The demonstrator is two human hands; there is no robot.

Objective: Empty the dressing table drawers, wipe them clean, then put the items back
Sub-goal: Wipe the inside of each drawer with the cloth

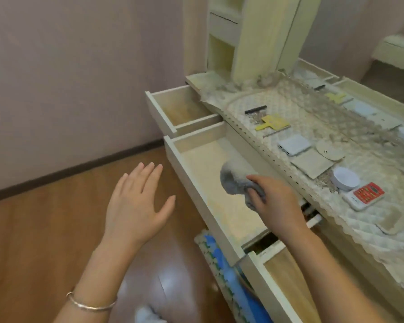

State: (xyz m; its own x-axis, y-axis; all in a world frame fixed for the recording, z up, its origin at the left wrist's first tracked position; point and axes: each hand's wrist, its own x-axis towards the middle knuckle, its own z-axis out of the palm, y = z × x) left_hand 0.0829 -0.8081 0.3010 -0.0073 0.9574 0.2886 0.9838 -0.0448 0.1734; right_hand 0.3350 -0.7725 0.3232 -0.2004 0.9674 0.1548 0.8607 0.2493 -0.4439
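The dressing table's long middle drawer (196,192) is pulled out and bare inside. My right hand (275,201) grips a grey cloth (233,180) over the drawer's floor, near its back wall. My left hand (138,201) hovers flat and spread over the wooden floor, left of the drawer front, holding nothing. A smaller drawer (182,108) at the far left also stands open and bare. A third drawer (280,266) nearer to me is open. Taken-out items lie on the lace-covered tabletop (301,108): a yellow comb (273,122), a white power bank (294,145), a white round jar (345,178), a red-printed box (364,197).
A mirror (359,36) stands behind the tabletop, with a shelf tower (222,31) at its left. A stool with a blue cushion (233,278) sits under the open drawers. Wooden floor (44,229) stretches left to a pink wall.
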